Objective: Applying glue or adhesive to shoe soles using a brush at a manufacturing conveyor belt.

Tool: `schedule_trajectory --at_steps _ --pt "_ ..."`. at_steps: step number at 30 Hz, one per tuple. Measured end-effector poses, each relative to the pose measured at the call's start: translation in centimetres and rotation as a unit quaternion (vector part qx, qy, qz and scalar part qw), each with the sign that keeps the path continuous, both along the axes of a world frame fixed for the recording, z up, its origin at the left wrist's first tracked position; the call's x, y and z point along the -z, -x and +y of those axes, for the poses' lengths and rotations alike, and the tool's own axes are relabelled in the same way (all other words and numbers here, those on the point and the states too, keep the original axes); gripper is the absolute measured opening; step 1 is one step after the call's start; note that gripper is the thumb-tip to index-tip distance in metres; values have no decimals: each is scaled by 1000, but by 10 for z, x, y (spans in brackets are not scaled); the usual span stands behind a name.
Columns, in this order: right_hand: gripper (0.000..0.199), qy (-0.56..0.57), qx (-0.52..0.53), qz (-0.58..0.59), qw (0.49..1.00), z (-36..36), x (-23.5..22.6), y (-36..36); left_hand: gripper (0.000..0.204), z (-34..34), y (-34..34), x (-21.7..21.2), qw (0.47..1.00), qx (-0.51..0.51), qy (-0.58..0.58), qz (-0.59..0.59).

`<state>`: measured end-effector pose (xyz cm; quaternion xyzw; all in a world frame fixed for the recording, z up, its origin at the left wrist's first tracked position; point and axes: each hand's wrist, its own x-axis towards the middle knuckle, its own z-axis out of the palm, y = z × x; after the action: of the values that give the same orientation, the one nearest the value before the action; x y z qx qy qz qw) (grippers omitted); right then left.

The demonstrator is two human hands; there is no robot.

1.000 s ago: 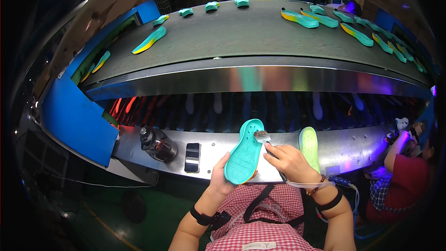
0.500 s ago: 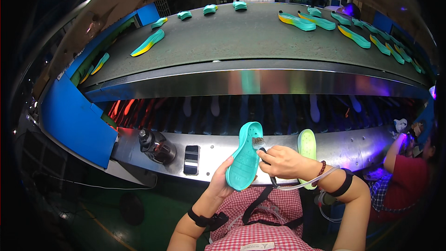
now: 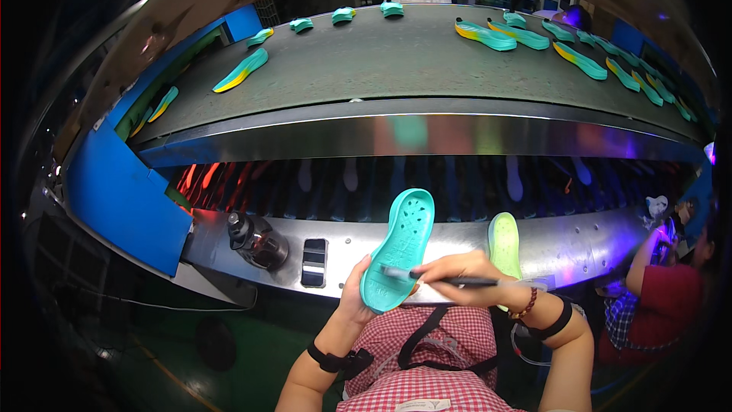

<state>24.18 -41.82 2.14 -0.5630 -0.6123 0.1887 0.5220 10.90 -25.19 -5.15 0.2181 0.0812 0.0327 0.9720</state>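
Note:
A turquoise shoe sole [image 3: 410, 240], its hollow inner side facing up, hangs over the metal ledge in front of me. My left hand [image 3: 353, 297] is closed around its near left edge, by the heel. My right hand [image 3: 462, 271] grips a brush [image 3: 479, 281] with a black handle, and the bristles, blurred by motion, lie against the inside of the heel. Thin clear tubing runs behind my right wrist. Just past that hand, a yellow-green sole [image 3: 504, 243] rests on the ledge, its lower end partly covered by my arm.
A dark bottle [image 3: 259, 243] and a black phone-like object [image 3: 313, 262] sit on the metal ledge [image 3: 351, 252]. Beyond, a conveyor belt [image 3: 343, 69] carries several turquoise-and-yellow soles. Under it, a lower channel glows red at left. A co-worker in red [image 3: 665, 297] sits at right.
The brush has moved from the sole's upper part down to its heel, and its handle now lies nearly level. The sole has shifted slightly upward and turned more face-up.

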Motion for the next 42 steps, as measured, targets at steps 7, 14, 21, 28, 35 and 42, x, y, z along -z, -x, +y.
schedule_trajectory --at_steps 7,14,21,28,35,42 --pt "13 -88 248 27 964 2 15 -28 52 -9 -1 -6 1000 6 14 -26" --pt "15 -78 132 -92 984 -4 24 22 49 -5 -7 1 999 -38 -22 -22" --pt "17 -43 75 557 826 -20 36 5 54 -6 -4 1 999 -30 -25 22" --pt "16 -87 129 643 750 -36 64 -8 53 -8 -5 18 998 -15 10 62" --pt "18 -83 113 549 824 -35 62 3 51 -16 -7 22 995 24 96 -21" --pt "17 -41 219 16 975 -18 62 31 50 -20 -13 21 999 -20 33 23"
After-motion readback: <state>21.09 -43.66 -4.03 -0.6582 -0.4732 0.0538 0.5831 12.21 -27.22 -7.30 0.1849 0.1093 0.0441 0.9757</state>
